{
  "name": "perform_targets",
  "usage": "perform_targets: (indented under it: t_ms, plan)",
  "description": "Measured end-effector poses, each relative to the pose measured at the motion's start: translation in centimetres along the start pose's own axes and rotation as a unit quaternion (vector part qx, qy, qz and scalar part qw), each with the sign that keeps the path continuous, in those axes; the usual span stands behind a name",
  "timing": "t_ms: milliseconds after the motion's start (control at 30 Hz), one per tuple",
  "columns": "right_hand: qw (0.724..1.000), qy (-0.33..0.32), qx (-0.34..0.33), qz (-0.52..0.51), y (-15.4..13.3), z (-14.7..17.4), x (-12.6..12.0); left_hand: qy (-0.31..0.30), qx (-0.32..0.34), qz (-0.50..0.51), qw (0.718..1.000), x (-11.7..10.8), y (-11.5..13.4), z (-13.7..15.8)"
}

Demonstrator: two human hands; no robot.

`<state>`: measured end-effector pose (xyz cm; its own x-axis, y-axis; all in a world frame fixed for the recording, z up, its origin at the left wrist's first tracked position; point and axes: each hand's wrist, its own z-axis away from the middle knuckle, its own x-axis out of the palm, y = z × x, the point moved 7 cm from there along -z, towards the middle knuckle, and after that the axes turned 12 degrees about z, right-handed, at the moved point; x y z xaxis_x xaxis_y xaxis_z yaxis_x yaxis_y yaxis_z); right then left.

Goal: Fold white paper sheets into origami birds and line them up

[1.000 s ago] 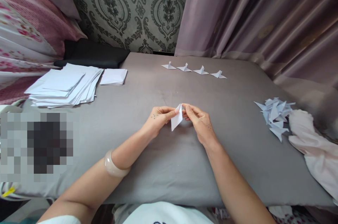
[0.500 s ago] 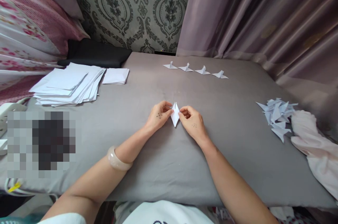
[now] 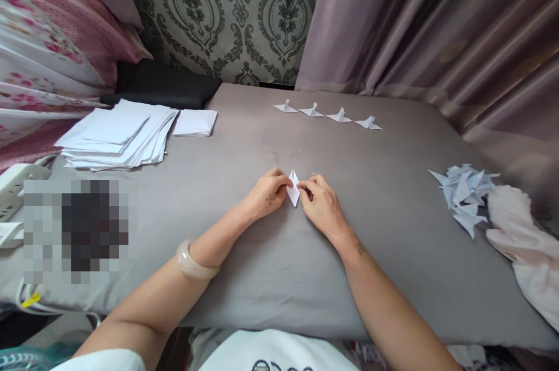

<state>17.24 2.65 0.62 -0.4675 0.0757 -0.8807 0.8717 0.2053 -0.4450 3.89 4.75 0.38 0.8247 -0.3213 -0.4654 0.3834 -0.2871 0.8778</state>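
Thumb and fingers of the left hand [image 3: 268, 193] pinched closed on the left edge of a folded paper [image 3: 294, 191], those of the right hand [image 3: 322, 203] likewise at its right edge; the paper, a narrow white diamond, between the hands at mid-table [image 3: 262, 278]; beyond, four paper birds [image 3: 339, 117] in a row; left, a large paper stack [image 3: 116, 132] beside a smaller stack [image 3: 195, 123]; right, a heap of folded pieces [image 3: 465, 184] near a pale cloth [image 3: 509, 208]

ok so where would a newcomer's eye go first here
Probably to the pointed white paper, mid-picture, held at its sides by the left hand and right hand. Four folded paper pieces sit in a row farther back; a heap of folded paper lies at the right, and a paper stack at the left.
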Motion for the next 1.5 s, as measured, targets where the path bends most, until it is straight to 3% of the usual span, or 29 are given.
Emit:
perform_targets:
  t_ms: [133, 333, 733, 1100, 1500]
  plan:
    - [0.999, -0.028, -0.023, -0.006, 0.2, 0.3, -0.3, -0.036, -0.022, 0.000, 0.999, -0.4, 0.5, 0.2]
    - [0.998, -0.044, -0.029, -0.021, 0.4, 0.2, -0.4, -0.042, -0.041, 0.018, 0.998, -0.8, 0.2, 0.0]
    - [0.998, -0.021, -0.003, -0.059, 1.1, -0.4, -0.3, 0.002, -0.047, -0.003, 0.999, -0.9, 0.4, -0.1]
    - [0.999, -0.027, 0.031, 0.005, 0.8, -0.9, 0.0, 0.039, -0.106, 0.043, 0.993, -1.1, -0.4, -0.2]
    - [0.994, -0.051, 0.086, 0.036, 0.8, -1.5, 0.1, 0.048, -0.145, 0.008, 0.988, -1.5, -1.1, -0.6]
